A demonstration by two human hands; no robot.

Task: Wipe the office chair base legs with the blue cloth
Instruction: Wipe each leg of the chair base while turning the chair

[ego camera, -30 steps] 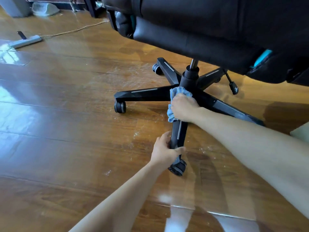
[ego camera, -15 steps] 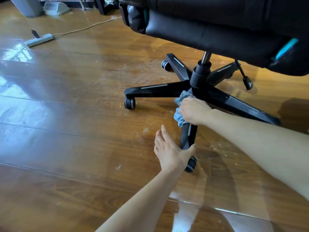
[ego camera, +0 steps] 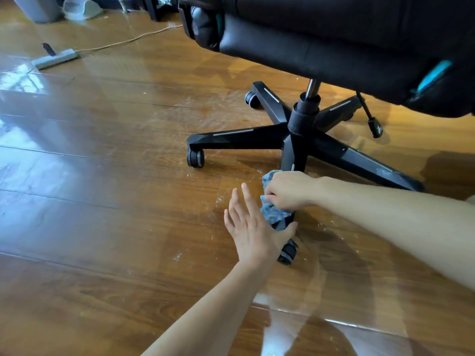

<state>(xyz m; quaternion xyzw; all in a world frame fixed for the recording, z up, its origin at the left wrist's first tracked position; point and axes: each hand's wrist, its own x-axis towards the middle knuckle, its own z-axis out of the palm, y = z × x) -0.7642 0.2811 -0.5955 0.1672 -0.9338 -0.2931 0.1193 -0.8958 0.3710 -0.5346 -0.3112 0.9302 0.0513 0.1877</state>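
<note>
A black five-legged chair base stands on the wooden floor under the black seat. My right hand grips the blue cloth and presses it on the near leg, halfway down toward its caster. My left hand rests with fingers spread beside that leg's outer end, its thumb against the leg just above the caster. The cloth and both hands hide most of the near leg.
Other legs reach left, back left and right. A height lever hangs under the seat. A power strip with a cord, a grey bin and a dustpan lie at far left. White dust specks dot the floor.
My right hand has slid the cloth down the near leg from the hub toward the caster. My left hand has let go of the leg's end and opened its fingers.
</note>
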